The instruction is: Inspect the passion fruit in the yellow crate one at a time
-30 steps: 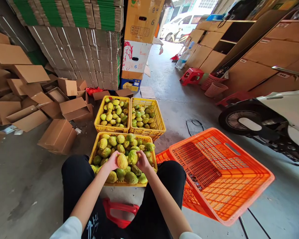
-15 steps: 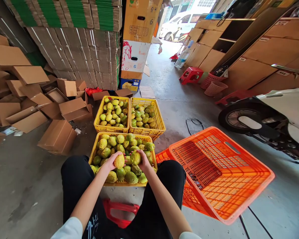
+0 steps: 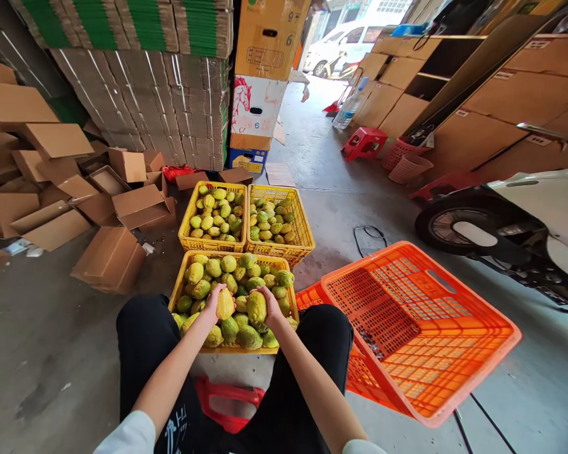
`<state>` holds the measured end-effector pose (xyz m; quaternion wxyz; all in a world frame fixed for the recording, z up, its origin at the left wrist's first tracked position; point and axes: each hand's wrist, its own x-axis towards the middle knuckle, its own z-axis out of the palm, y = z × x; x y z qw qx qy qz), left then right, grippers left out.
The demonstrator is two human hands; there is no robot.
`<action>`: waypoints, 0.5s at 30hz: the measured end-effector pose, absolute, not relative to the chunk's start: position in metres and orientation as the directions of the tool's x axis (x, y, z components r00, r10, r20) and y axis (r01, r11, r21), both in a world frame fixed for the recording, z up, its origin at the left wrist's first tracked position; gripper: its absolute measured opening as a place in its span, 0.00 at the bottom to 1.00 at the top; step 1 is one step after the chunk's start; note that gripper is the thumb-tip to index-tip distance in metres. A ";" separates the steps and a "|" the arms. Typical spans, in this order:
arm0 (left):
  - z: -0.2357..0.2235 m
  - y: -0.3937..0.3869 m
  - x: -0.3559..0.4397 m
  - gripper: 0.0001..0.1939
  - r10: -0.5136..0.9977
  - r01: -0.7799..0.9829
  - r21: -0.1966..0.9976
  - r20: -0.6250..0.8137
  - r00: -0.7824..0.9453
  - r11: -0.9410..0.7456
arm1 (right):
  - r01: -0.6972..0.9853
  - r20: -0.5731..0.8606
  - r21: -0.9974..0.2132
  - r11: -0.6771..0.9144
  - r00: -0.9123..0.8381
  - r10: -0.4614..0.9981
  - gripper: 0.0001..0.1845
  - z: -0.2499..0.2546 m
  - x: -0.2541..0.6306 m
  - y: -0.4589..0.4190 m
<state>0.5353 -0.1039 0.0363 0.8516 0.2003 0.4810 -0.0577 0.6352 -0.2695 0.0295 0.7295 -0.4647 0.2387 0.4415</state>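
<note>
In front of my knees stands a yellow crate (image 3: 174,302) heaped with bumpy, oval, yellow-green fruit (image 3: 250,337) that look like large lemons. My left hand (image 3: 213,304) is closed round a yellow fruit (image 3: 225,304) above the heap. A greener fruit (image 3: 257,308) sits in my right hand (image 3: 271,305), whose fingers wrap its far and right sides. The two held fruits are a short gap apart. Some fingertips are hidden behind the fruit.
Two more yellow crates (image 3: 307,243) of fruit stand just beyond. On the right, an orange crate (image 3: 473,378) is tilted near a motorbike wheel (image 3: 449,227). Loose cardboard boxes (image 3: 108,258) lie left. A red stool (image 3: 230,403) shows between my legs.
Both held fruits have shifted slightly, the left one a little left and up. My right hand has turned, and its fruit now stands more upright.
</note>
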 end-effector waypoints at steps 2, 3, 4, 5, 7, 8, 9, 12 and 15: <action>0.038 -0.106 0.536 0.07 0.173 0.285 0.324 -0.876 0.450 0.902 | -0.863 -0.767 -0.473 0.179 0.503 0.399 0.17 0.033 0.634 -0.269; 0.040 -0.106 0.536 0.07 0.191 0.289 0.334 -0.883 0.428 0.897 | -0.865 -0.775 -0.468 0.182 0.501 0.386 0.17 0.035 0.634 -0.269; 0.042 -0.107 0.536 0.08 0.195 0.296 0.339 -0.884 0.425 0.893 | -0.868 -0.783 -0.462 0.185 0.497 0.376 0.17 0.036 0.634 -0.270; 0.043 -0.108 0.536 0.09 0.196 0.303 0.344 -0.883 0.427 0.889 | -0.869 -0.787 -0.457 0.189 0.494 0.369 0.18 0.038 0.635 -0.270; 0.047 -0.109 0.536 0.11 0.203 0.315 0.356 -0.880 0.429 0.880 | -0.867 -0.787 -0.458 0.197 0.499 0.363 0.18 0.040 0.635 -0.271; 0.048 -0.109 0.536 0.11 0.206 0.319 0.360 -0.880 0.429 0.877 | -0.864 -0.785 -0.460 0.203 0.503 0.363 0.18 0.040 0.636 -0.271; 0.049 -0.110 0.536 0.12 0.206 0.321 0.361 -0.880 0.427 0.876 | -0.864 -0.783 -0.458 0.210 0.504 0.365 0.18 0.040 0.636 -0.272; 0.049 -0.110 0.536 0.12 0.199 0.328 0.347 -0.891 0.409 0.879 | -0.877 -0.778 -0.429 0.215 0.480 0.405 0.15 0.037 0.637 -0.273; 0.046 -0.109 0.535 0.09 0.226 0.304 0.347 -0.902 0.368 0.887 | -0.891 -0.760 -0.414 0.189 0.452 0.466 0.14 0.028 0.638 -0.274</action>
